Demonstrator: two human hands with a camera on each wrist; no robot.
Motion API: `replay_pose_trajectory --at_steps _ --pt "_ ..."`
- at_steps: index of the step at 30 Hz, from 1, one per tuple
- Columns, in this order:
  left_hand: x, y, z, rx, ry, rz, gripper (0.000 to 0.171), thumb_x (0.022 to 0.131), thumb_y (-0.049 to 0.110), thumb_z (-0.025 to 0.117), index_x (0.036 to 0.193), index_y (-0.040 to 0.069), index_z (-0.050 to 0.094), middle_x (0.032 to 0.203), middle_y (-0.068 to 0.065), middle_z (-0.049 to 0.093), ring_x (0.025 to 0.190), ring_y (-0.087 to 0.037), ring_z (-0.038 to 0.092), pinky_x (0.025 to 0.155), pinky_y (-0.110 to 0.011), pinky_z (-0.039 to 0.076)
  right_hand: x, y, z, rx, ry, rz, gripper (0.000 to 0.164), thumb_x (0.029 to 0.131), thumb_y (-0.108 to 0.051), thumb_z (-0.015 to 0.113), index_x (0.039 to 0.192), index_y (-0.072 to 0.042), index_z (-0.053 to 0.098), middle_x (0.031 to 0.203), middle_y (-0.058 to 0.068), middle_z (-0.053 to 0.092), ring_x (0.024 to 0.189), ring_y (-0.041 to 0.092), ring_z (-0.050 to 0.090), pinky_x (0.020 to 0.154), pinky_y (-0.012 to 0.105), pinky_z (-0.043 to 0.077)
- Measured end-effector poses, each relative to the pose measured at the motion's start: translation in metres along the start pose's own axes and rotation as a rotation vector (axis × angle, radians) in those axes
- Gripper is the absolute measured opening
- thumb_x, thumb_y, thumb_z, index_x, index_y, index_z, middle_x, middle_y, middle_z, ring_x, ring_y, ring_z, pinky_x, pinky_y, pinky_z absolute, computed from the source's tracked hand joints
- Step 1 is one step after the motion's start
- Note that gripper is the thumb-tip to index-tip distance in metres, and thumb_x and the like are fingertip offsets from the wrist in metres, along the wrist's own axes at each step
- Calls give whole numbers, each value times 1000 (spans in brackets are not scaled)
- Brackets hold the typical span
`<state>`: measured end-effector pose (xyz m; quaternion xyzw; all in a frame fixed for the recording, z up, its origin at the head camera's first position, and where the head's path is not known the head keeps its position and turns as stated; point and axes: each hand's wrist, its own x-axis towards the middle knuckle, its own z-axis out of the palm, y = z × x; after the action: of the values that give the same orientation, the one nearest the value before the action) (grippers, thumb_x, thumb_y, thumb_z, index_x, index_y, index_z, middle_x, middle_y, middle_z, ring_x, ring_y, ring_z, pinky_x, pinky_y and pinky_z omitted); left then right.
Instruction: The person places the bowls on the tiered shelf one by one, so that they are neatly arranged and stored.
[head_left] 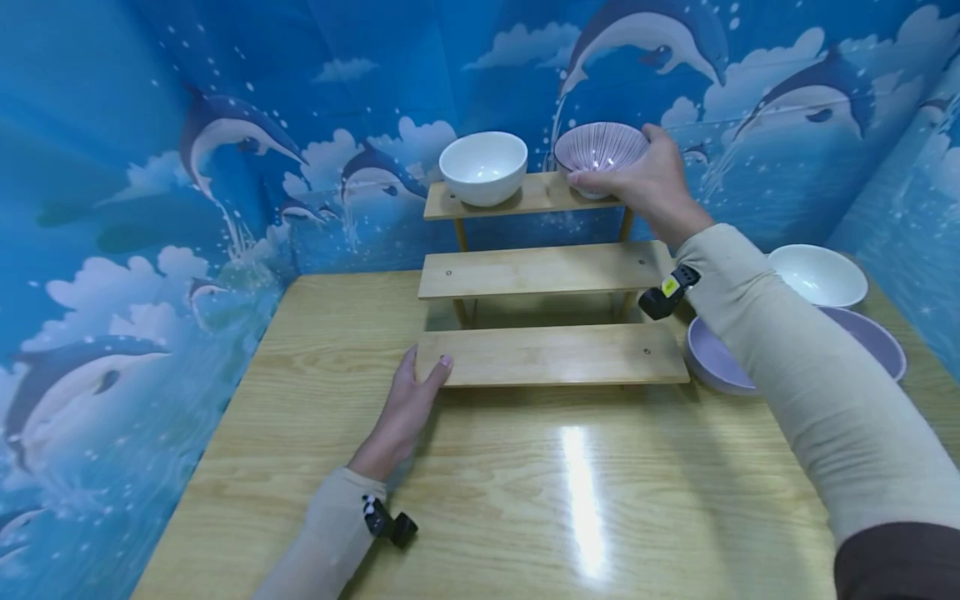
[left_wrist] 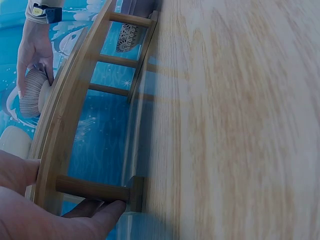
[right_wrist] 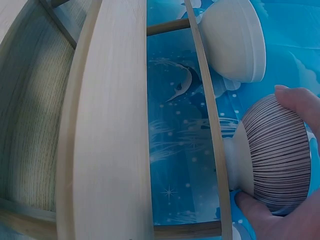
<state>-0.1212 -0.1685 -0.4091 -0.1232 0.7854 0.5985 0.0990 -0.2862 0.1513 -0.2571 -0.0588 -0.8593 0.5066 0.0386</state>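
Note:
A wooden three-tier shelf [head_left: 551, 354] stands on the table. My left hand [head_left: 405, 408] grips the left end of its lowest tier, thumb on top and fingers curled underneath in the left wrist view. My right hand [head_left: 662, 185] holds a striped bowl [head_left: 600, 148] upright at the right end of the top tier, thumb at its near side and fingers at its far right rim. Dark lines run up the striped bowl [right_wrist: 280, 155] in the right wrist view, where its foot is at the tier's edge. A plain white bowl [head_left: 483, 171] sits on the top tier's left end.
Right of the shelf, partly behind my right forearm, are a purple bowl [head_left: 716, 358] and another white bowl [head_left: 817, 275]. A blue dolphin-print backdrop [head_left: 375, 100] rises behind and beside the wood-grain table [head_left: 330, 333].

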Motion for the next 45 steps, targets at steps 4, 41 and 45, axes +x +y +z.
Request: replay_pose_trajectory --at_steps 4,41,45 --pt "0 2 0 -2 2 7 90 99 55 56 164 12 10 169 -9 11 155 -29 6 125 -52 8 -1 0 0 1 1 -6 127 75 -59 83 164 -21 1 167 6 17 149 24 26 123 41 26" --pt "-3 3 -2 13 -16 -23 97 98 59 57 164 12 4 169 -13 0 154 -34 -1 123 -57 4 -48 38 -41 76 -33 -53 116 81 -50 81 164 -27 3 170 -3 6 154 23 19 120 50 30" --pt "-3 3 -2 16 -18 -15 95 98 59 56 164 12 5 169 -12 3 155 -33 0 124 -56 5 -62 48 -53 50 -24 -59 114 82 -49 81 164 -29 5 170 -3 6 153 26 20 118 52 32"
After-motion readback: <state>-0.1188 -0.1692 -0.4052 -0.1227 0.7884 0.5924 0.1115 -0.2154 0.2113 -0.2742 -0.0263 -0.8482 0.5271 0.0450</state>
